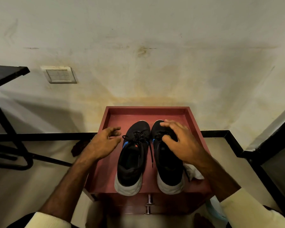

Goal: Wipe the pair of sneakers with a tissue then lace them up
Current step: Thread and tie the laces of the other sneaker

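Note:
Two black sneakers with grey soles stand side by side, toes away from me, on a red cabinet top (109, 170). The left sneaker (132, 160) has its black laces tied loosely, one end trailing between the shoes. The right sneaker (169, 168) is partly covered by my right hand (179, 142), which hovers over its lace area with fingers spread and relaxed. My left hand (104, 142) is just left of the left sneaker, fingers loosely curled, holding nothing. A crumpled white tissue (193, 172) lies beside the right sneaker's heel, under my right forearm.
The cabinet top has a raised rim (148, 108) and stands against a stained wall. Metal drawer handles (149, 205) show on its front. A black table frame (5, 112) is at left, a dark object (80, 148) lies on the floor, and a black ledge (260, 162) is at right.

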